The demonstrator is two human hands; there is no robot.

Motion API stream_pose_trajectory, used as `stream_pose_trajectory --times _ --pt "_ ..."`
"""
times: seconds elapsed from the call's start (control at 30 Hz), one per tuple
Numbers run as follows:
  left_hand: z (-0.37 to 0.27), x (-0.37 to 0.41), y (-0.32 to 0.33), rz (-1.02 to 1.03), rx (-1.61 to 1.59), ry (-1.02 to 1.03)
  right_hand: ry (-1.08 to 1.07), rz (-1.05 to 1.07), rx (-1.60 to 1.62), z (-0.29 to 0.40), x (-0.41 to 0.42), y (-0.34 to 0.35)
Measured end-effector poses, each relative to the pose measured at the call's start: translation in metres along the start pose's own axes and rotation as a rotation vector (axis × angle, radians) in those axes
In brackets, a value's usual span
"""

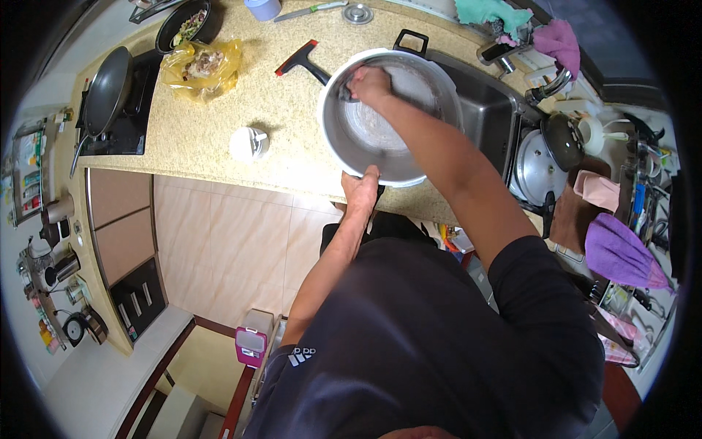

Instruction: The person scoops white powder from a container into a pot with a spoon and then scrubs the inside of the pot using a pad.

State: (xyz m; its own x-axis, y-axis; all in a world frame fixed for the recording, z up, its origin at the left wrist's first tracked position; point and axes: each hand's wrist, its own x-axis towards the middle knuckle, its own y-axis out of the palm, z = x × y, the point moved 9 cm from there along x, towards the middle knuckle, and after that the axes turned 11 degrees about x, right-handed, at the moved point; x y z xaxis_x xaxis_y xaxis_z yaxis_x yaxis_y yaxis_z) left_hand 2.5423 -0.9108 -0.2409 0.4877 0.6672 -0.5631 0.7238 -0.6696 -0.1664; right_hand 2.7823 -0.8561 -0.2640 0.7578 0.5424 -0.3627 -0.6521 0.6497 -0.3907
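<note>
A large metal pot [392,164] is tilted at the counter's front edge beside the sink, its open mouth facing me. My left hand [362,189] grips the pot at its near side, by the handle there. Inside the pot, my right hand [370,86] presses a dark grey scrubbing pad [346,91] against the upper left of the inner wall. The pot's far black handle [411,43] points away from me. A black and red squeegee [301,61] lies just left of the pot, the end of its handle close to the rim.
The steel sink [488,118] and its faucet [551,88] are on the right, with a pressure cooker lid [540,164] beyond. Leftward on the counter are a white container [249,144], a yellow plastic bag [202,71] with food scraps, a knife [311,11] and a frying pan [108,91].
</note>
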Motion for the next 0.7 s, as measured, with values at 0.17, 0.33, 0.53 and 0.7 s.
stream_pose_trajectory --times 0.17,0.33,0.53,0.7 --pt "-0.001 0.006 -0.003 -0.032 -0.018 -0.035 -0.307 0.554 -0.767 -0.019 -0.085 0.06" --pt "-0.014 -0.007 0.003 -0.07 0.067 0.028 -0.31 0.569 -0.856 -0.016 -0.099 0.039" --pt "-0.015 -0.011 0.002 -0.072 0.06 0.09 -0.329 0.206 -0.408 0.032 -0.045 0.02" --pt "-0.015 -0.006 0.002 -0.059 -0.019 0.065 -0.349 0.465 -0.789 -0.022 -0.094 0.045"
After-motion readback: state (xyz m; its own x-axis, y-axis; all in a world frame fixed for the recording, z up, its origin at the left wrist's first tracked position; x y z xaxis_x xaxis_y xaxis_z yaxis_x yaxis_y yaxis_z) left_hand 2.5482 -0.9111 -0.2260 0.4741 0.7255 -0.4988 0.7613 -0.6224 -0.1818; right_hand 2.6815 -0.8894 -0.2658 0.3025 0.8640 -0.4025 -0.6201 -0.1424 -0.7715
